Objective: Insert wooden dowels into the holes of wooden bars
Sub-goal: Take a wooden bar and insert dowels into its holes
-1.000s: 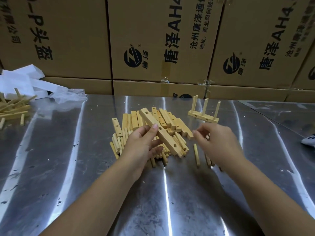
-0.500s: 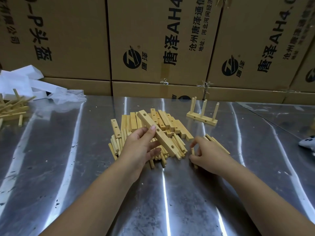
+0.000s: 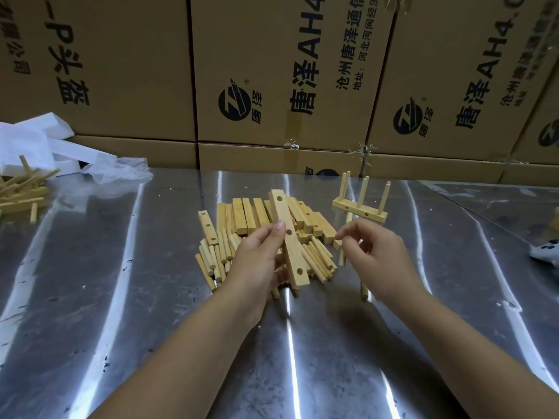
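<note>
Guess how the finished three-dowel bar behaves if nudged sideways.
Probably tips: the three-dowel bar stands on a narrow base with tall upright dowels. Likely slides easily first on the shiny metal table. Looks rigid and light.

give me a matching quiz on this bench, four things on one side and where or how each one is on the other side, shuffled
Things:
1. held bar
2. far bar
3. white foam
4. loose dowels

States:
A. lying flat in a heap on the table
B. holds three upright dowels
C. at the far left, by the boxes
D. gripped by the left hand, holes empty

Pairs: 1-D, 2-B, 3-C, 4-A
</note>
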